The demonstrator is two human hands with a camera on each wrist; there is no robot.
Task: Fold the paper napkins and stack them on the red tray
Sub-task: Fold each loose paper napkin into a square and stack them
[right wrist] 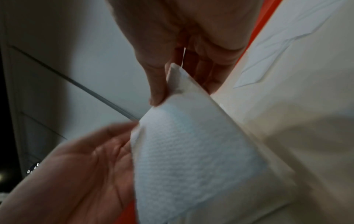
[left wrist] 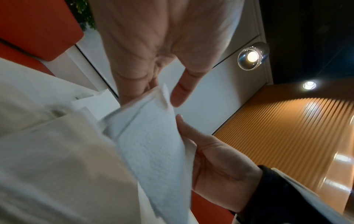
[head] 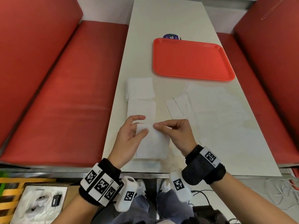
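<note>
White napkin [head: 150,139] pinched by both left hand [head: 129,135] and right hand [head: 176,135]; purple label [head: 171,36] behind red tray [head: 192,60] (writing unreadable)

The napkin [right wrist: 191,159] is soft white paper with a fine embossed grain. The tray [head: 192,60] is smooth matt red plastic. The desk [head: 161,21] is smooth, pale, slightly shiny.

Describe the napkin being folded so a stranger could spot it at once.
On the long white table, nearest the person's edge, a white napkin lies between both hands. Unlike the flat napkins beyond, its far edge is lifted, pinched by the left hand and right hand.
</note>
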